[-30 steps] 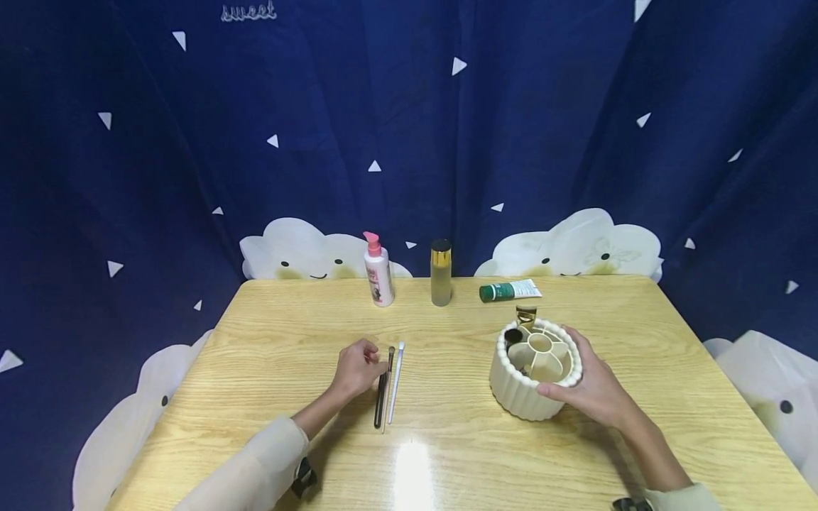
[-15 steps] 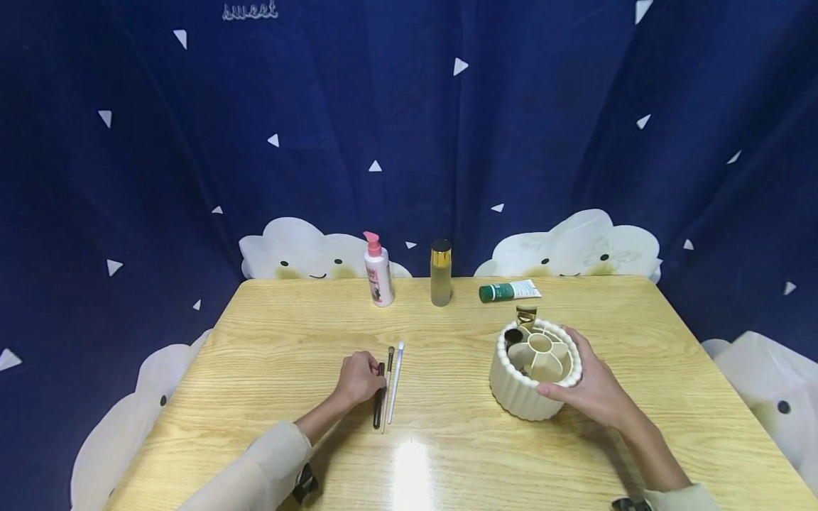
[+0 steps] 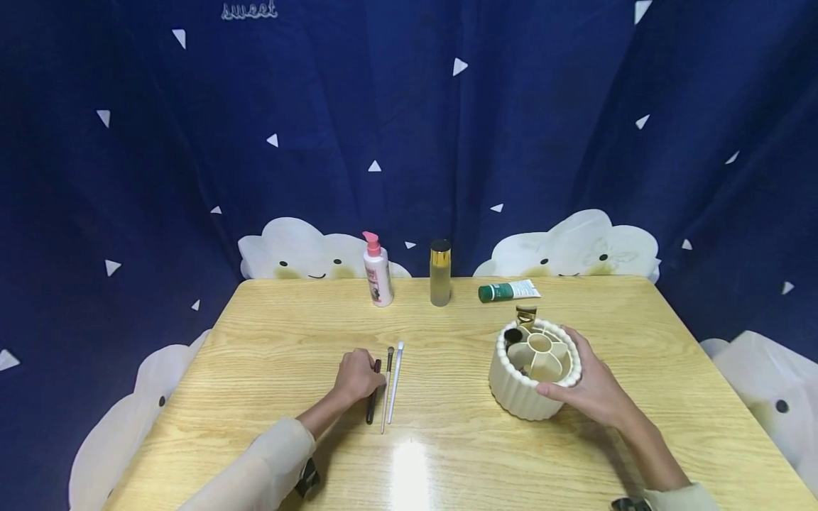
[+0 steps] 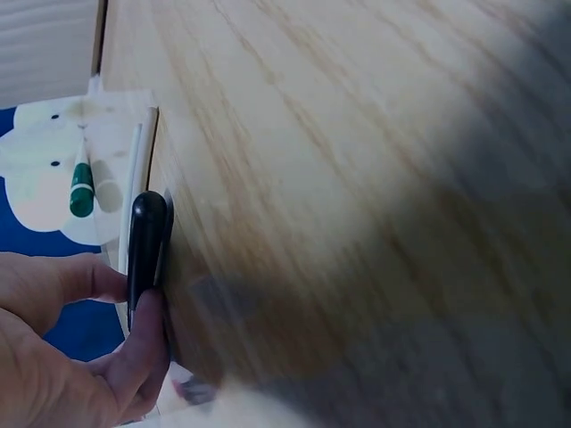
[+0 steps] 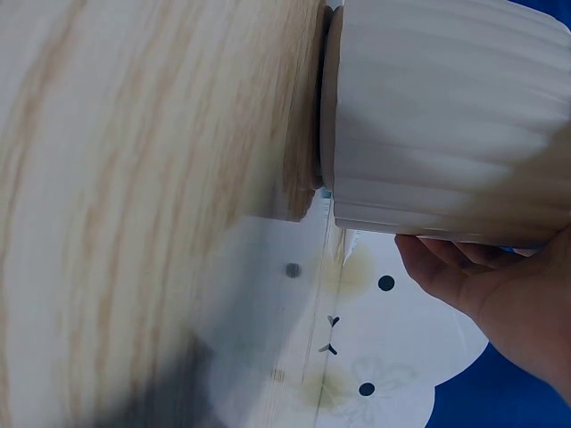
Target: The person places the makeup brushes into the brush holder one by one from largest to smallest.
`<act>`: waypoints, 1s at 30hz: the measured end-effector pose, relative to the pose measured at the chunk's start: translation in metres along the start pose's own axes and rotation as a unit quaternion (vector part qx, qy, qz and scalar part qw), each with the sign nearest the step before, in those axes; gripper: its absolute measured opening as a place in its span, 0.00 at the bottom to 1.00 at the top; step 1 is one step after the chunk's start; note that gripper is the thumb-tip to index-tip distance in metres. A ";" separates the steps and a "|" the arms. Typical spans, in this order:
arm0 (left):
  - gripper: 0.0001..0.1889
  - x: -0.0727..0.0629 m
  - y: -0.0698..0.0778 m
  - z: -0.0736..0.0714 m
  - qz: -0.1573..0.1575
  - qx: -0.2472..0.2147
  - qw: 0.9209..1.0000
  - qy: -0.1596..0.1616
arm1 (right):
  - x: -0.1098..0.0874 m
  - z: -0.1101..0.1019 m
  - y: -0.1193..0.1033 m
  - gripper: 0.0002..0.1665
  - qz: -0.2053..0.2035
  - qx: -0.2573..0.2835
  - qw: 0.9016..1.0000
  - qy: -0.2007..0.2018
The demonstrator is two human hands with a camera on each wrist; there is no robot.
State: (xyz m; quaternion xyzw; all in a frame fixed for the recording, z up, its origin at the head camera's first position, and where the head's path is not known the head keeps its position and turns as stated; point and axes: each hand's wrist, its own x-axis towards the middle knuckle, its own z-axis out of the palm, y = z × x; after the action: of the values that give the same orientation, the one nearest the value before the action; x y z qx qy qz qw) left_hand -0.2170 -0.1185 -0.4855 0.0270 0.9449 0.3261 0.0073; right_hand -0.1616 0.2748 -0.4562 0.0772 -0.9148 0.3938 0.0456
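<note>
My left hand [image 3: 359, 374] pinches a slim black stick [image 3: 371, 406] between thumb and fingers. The stick has a smooth rounded end in the left wrist view, and fingers cover part of it. Just to its right lie a thin makeup brush [image 3: 386, 397] with a dark tip and a white makeup brush [image 3: 395, 387]. My right hand [image 3: 594, 387] grips the right side of a cream ribbed organizer [image 3: 520, 394], thumb at the front rim. The organizer stands on the table, divided inside; a dark-tipped brush [image 3: 513, 336] and a gold-coloured item [image 3: 527, 315] stick up from it.
Along the table's back stand a white pump bottle [image 3: 379, 280] with a pink top and a gold bottle [image 3: 440, 277] with a black cap. A green and white tube [image 3: 509, 291] lies to their right. Behind the wooden table [image 3: 287, 333] hangs a blue curtain [image 3: 409, 106].
My left hand has come down a little and taken hold of the black stick. The stick has shifted slightly left, away from the brushes. The right hand and organizer stay put.
</note>
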 end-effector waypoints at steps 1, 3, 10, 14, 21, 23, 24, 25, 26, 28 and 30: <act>0.19 0.000 0.000 0.000 0.001 -0.003 1.000 0.000 | 0.000 0.000 0.000 0.67 0.000 -0.001 1.000 0.001; 0.19 0.001 0.000 0.000 0.002 -0.007 1.000 0.002 | 0.000 0.000 0.000 0.67 0.000 -0.004 1.000 0.001; 0.07 0.002 0.003 -0.003 0.007 -0.028 1.000 0.005 | 0.000 -0.001 0.000 0.67 -0.001 -0.011 1.000 0.001; 0.06 0.005 0.008 -0.007 0.020 -0.053 0.998 0.010 | -0.001 -0.001 0.000 0.67 0.000 -0.006 1.000 0.000; 0.10 0.010 0.029 -0.011 0.015 -0.128 0.992 -0.001 | 0.000 0.000 0.000 0.67 0.004 -0.001 1.000 -0.001; 0.10 0.011 0.037 -0.011 0.009 -0.155 0.988 -0.007 | 0.001 0.000 0.000 0.67 0.006 -0.001 1.000 0.001; 0.10 0.012 0.041 -0.011 0.009 -0.167 0.986 -0.009 | 0.001 0.001 -0.001 0.67 0.008 -0.001 1.000 0.002; 0.10 0.012 0.044 -0.010 0.009 -0.176 0.984 -0.012 | 0.001 0.001 -0.001 0.67 0.009 -0.001 1.000 0.002; 0.10 0.012 0.048 -0.010 0.008 -0.187 0.982 -0.016 | 0.000 0.001 -0.002 0.67 0.009 -0.004 1.000 0.005; 0.10 0.013 0.056 -0.008 0.003 -0.209 0.978 -0.026 | 0.000 0.000 -0.003 0.68 0.010 -0.007 1.000 0.010; 0.10 0.013 0.064 -0.007 0.010 -0.222 0.974 -0.034 | 0.000 0.000 -0.004 0.68 0.011 -0.013 1.000 0.013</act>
State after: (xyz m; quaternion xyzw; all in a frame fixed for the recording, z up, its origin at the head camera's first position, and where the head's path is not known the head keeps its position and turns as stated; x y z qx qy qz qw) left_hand -0.2268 -0.0719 -0.4405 0.0454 0.8478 0.5267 0.0417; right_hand -0.1608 0.2715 -0.4532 0.0618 -0.9200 0.3831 0.0545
